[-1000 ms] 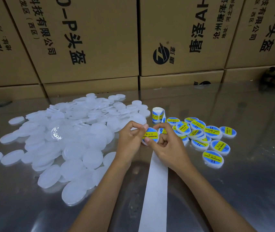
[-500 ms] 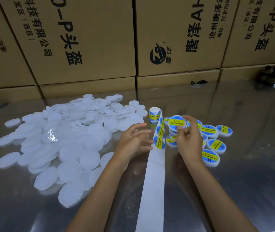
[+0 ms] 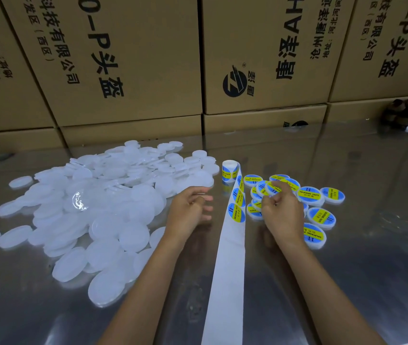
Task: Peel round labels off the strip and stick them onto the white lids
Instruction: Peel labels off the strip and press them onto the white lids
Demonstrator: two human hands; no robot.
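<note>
Plain lids: heap of round white plastic lids, left on the steel table.
Left hand: released, fingers loosely spread, beside heap.
Strip: white backing strip, centre, blue-yellow round labels at far end.
Right hand: fingers curled; grasp cannot be told.
Labelled lids: clustered right.

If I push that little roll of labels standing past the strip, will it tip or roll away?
The label roll stands on end, so a nudge would probably slide or topple it. Once on its side it would likely roll on the shiny table. The attached backing strip looks thin and floppy and may drag on it.
</note>
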